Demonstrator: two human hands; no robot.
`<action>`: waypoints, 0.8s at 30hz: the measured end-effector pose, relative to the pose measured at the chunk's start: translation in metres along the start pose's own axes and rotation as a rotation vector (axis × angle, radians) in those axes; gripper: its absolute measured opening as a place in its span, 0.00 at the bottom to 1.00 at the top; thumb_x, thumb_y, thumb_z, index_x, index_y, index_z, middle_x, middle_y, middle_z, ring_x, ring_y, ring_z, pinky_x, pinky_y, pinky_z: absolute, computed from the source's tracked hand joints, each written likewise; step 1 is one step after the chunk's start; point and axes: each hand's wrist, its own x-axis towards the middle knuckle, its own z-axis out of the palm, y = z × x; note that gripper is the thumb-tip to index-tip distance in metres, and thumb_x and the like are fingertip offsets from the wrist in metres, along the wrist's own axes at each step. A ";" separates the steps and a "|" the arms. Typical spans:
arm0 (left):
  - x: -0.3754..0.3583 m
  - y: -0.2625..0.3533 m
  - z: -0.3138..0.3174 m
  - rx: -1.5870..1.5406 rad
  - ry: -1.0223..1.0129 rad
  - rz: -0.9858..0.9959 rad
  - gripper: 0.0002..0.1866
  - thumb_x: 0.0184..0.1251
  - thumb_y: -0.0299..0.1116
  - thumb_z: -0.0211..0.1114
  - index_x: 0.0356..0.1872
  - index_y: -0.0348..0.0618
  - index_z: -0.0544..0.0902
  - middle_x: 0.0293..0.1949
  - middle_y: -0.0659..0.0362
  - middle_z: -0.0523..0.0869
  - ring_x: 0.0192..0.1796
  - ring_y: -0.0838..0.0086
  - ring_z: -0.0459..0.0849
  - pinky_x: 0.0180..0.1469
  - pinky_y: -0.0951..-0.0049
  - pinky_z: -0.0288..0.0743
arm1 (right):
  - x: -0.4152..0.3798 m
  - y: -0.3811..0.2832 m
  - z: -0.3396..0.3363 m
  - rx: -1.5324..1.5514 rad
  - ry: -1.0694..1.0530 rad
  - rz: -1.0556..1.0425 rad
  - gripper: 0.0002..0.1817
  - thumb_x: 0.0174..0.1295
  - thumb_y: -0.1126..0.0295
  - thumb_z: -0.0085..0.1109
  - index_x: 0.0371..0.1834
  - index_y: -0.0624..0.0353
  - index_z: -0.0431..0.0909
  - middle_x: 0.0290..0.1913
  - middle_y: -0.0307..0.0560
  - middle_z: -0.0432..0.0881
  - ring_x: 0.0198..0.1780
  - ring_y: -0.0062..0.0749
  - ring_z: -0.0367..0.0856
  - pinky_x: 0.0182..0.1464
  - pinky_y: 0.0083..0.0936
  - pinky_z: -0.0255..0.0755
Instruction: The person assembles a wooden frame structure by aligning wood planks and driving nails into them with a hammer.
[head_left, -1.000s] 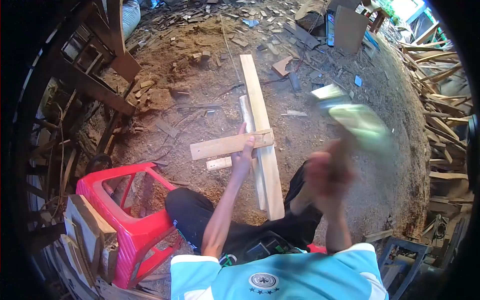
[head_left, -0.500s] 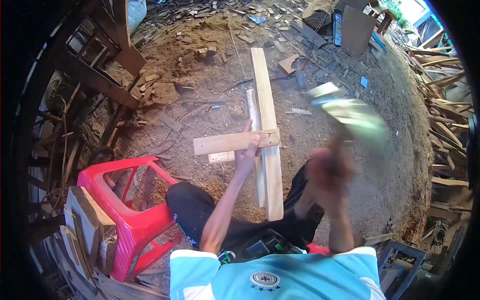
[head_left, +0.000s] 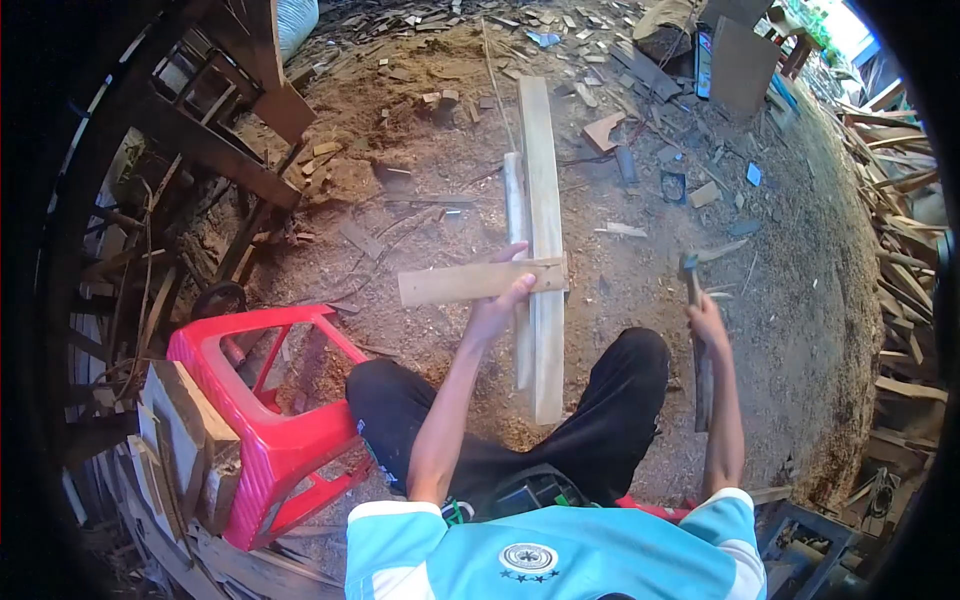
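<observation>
My left hand point(head_left: 500, 300) is closed round a short flat wooden slat point(head_left: 440, 284) and the wood under it, with the thumb on top. The slat lies crosswise over a long pale wooden beam point(head_left: 545, 190), its right end resting on the beam with small marks or nail heads showing. A thinner wooden strip point(head_left: 516, 200) runs beside the beam on its left, partly hidden by my hand. Off to the right, my right hand point(head_left: 707, 322) grips a hammer point(head_left: 691, 275) by its dark handle, apart from the wood. The hammer's head is small and slightly blurred.
A red plastic stool point(head_left: 265, 440) stands at my left, next to stacked wood blocks point(head_left: 190, 430). Sawdust and offcuts cover the ground. A large pile of wood strips point(head_left: 905, 230) lines the right side, and a dark wooden frame point(head_left: 215, 150) stands at the left.
My right hand has swung the hammer, which was a broad blur, and now shows more clearly farther right. My left hand keeps its hold on the slat; the view has shifted slightly.
</observation>
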 end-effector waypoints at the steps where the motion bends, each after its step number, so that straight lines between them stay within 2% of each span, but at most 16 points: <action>1: 0.002 -0.003 0.002 0.078 0.001 0.066 0.26 0.62 0.31 0.57 0.62 0.46 0.65 0.52 0.57 0.74 0.51 0.74 0.73 0.52 0.73 0.70 | 0.009 0.041 0.008 -0.114 0.067 0.055 0.08 0.51 0.70 0.51 0.32 0.60 0.70 0.20 0.39 0.71 0.22 0.22 0.72 0.25 0.25 0.68; 2: 0.002 0.000 0.009 0.092 -0.005 0.085 0.25 0.62 0.31 0.58 0.61 0.45 0.66 0.52 0.57 0.74 0.52 0.73 0.73 0.53 0.72 0.69 | -0.008 0.030 0.015 -0.167 0.063 0.064 0.11 0.48 0.70 0.54 0.34 0.63 0.71 0.22 0.47 0.76 0.26 0.31 0.76 0.29 0.30 0.71; 3: 0.000 0.006 0.017 0.113 -0.009 0.103 0.24 0.61 0.31 0.58 0.59 0.45 0.67 0.52 0.57 0.74 0.53 0.73 0.72 0.55 0.72 0.68 | 0.007 0.108 0.041 -0.366 0.174 0.035 0.15 0.49 0.67 0.56 0.38 0.65 0.73 0.30 0.57 0.79 0.34 0.43 0.80 0.36 0.36 0.72; 4: -0.004 0.008 0.024 0.136 -0.010 0.112 0.23 0.61 0.31 0.59 0.58 0.45 0.68 0.53 0.56 0.74 0.54 0.72 0.71 0.56 0.71 0.67 | 0.000 0.132 0.057 -0.336 0.062 0.228 0.26 0.49 0.68 0.56 0.53 0.64 0.68 0.48 0.66 0.74 0.51 0.55 0.74 0.50 0.43 0.67; 5: -0.003 0.006 0.031 0.189 0.012 0.195 0.22 0.60 0.30 0.60 0.56 0.43 0.70 0.52 0.53 0.74 0.52 0.70 0.74 0.53 0.70 0.70 | -0.010 0.163 0.077 -0.392 0.108 0.056 0.31 0.50 0.65 0.58 0.58 0.62 0.64 0.53 0.67 0.71 0.53 0.57 0.72 0.51 0.44 0.67; 6: 0.000 0.004 0.037 0.248 0.025 0.272 0.22 0.58 0.30 0.61 0.55 0.41 0.71 0.51 0.50 0.75 0.50 0.69 0.76 0.51 0.69 0.74 | -0.010 0.179 0.089 -0.175 0.048 0.187 0.32 0.50 0.63 0.60 0.59 0.62 0.64 0.53 0.66 0.71 0.53 0.53 0.73 0.52 0.39 0.67; 8: 0.000 0.014 0.047 0.383 -0.030 0.304 0.18 0.58 0.30 0.62 0.50 0.40 0.75 0.54 0.47 0.72 0.49 0.67 0.77 0.50 0.68 0.74 | 0.035 0.190 0.077 -0.161 -0.479 0.137 0.30 0.53 0.60 0.60 0.58 0.63 0.67 0.53 0.63 0.72 0.55 0.45 0.73 0.54 0.35 0.66; 10: 0.001 0.011 0.059 0.502 -0.069 0.427 0.15 0.57 0.30 0.63 0.46 0.39 0.78 0.57 0.45 0.70 0.48 0.65 0.78 0.49 0.68 0.75 | 0.021 0.019 0.050 0.290 -0.115 0.098 0.32 0.52 0.55 0.62 0.56 0.65 0.69 0.53 0.59 0.74 0.55 0.39 0.72 0.55 0.32 0.64; 11: 0.007 0.001 0.062 0.556 -0.070 0.548 0.14 0.56 0.30 0.64 0.45 0.39 0.79 0.58 0.45 0.69 0.48 0.63 0.79 0.48 0.68 0.75 | 0.012 -0.066 0.029 0.242 -0.034 -0.122 0.35 0.54 0.54 0.61 0.61 0.65 0.63 0.59 0.52 0.69 0.59 0.35 0.68 0.59 0.31 0.62; 13: 0.015 -0.012 0.067 0.652 -0.051 0.725 0.16 0.55 0.28 0.65 0.46 0.44 0.78 0.58 0.43 0.69 0.49 0.58 0.78 0.46 0.69 0.76 | -0.007 -0.187 0.012 0.479 -0.202 -0.574 0.50 0.48 0.47 0.64 0.69 0.56 0.47 0.66 0.56 0.58 0.68 0.45 0.54 0.64 0.44 0.54; 15: 0.019 -0.022 0.064 0.578 -0.130 0.538 0.18 0.55 0.27 0.65 0.48 0.49 0.78 0.55 0.44 0.71 0.49 0.58 0.78 0.45 0.69 0.76 | -0.024 -0.260 0.029 0.709 -0.378 -0.810 0.56 0.40 0.57 0.73 0.69 0.50 0.43 0.64 0.61 0.58 0.63 0.54 0.60 0.61 0.49 0.60; 16: 0.025 -0.027 0.062 0.542 -0.174 0.450 0.19 0.55 0.27 0.65 0.49 0.52 0.77 0.54 0.44 0.72 0.49 0.58 0.78 0.45 0.69 0.76 | -0.026 -0.275 0.049 0.736 -0.261 -0.653 0.55 0.39 0.64 0.73 0.69 0.51 0.43 0.60 0.60 0.62 0.60 0.51 0.64 0.58 0.46 0.64; 17: 0.035 -0.035 0.059 0.628 -0.135 0.656 0.19 0.60 0.32 0.60 0.53 0.65 0.74 0.58 0.45 0.65 0.49 0.59 0.78 0.49 0.68 0.76 | -0.022 -0.284 0.066 0.763 -0.141 -0.499 0.55 0.38 0.71 0.73 0.68 0.51 0.43 0.56 0.59 0.65 0.56 0.48 0.68 0.55 0.42 0.69; 20: 0.052 -0.061 0.028 0.992 -0.035 0.820 0.20 0.62 0.34 0.58 0.55 0.66 0.72 0.60 0.47 0.64 0.53 0.59 0.74 0.53 0.63 0.73 | 0.018 -0.274 0.108 0.768 -0.174 -0.435 0.45 0.39 0.81 0.67 0.63 0.55 0.53 0.48 0.49 0.69 0.50 0.37 0.72 0.49 0.34 0.75; 22: 0.066 -0.091 -0.004 0.827 -0.151 0.370 0.22 0.60 0.32 0.58 0.56 0.65 0.71 0.59 0.47 0.65 0.55 0.57 0.73 0.53 0.61 0.72 | 0.030 -0.262 0.131 0.625 -0.261 -0.554 0.43 0.39 0.83 0.66 0.61 0.57 0.53 0.45 0.46 0.70 0.49 0.37 0.73 0.50 0.34 0.76; 24: 0.051 -0.099 -0.025 0.973 -0.196 0.280 0.26 0.57 0.29 0.58 0.58 0.65 0.70 0.59 0.47 0.66 0.56 0.56 0.72 0.52 0.60 0.72 | 0.036 -0.248 0.141 0.664 -0.256 -0.549 0.42 0.41 0.83 0.64 0.61 0.58 0.53 0.46 0.45 0.70 0.50 0.36 0.73 0.51 0.34 0.75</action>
